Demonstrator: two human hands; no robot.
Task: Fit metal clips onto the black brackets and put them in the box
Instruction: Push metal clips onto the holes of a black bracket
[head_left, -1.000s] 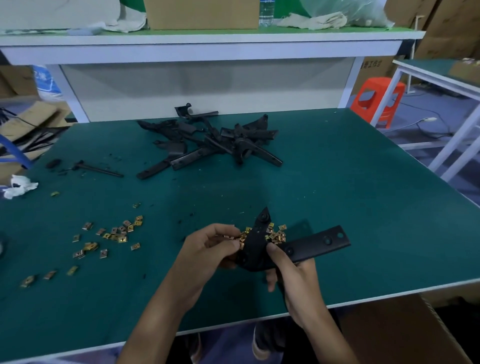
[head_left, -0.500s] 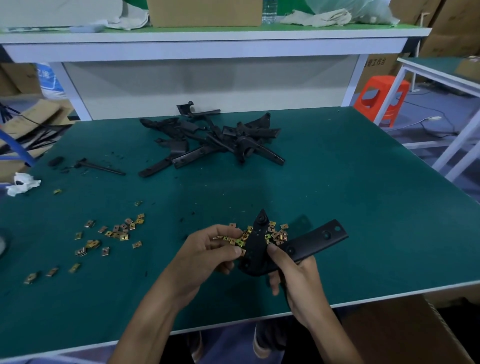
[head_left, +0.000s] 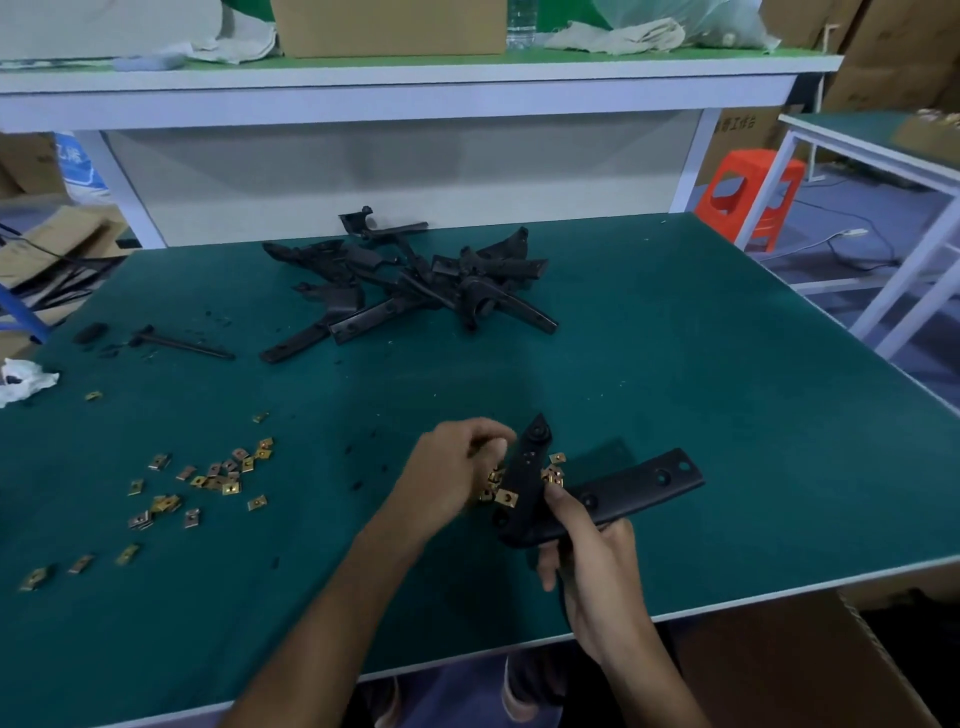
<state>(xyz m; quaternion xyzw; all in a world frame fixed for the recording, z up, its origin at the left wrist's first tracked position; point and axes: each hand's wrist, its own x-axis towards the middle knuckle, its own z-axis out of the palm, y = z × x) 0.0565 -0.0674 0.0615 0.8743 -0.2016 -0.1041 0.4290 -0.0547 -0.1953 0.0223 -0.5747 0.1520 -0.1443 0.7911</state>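
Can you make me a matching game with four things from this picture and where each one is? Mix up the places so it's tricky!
Things
1. bracket pile
2. scattered clips
3. orange stool
4. single bracket

Places
A. gripped in the right hand
B. on the floor, off to the right of the table
C. far middle of the table
D. near left part of the table

Pairs: 1-C, 2-D, 3-B, 4-A
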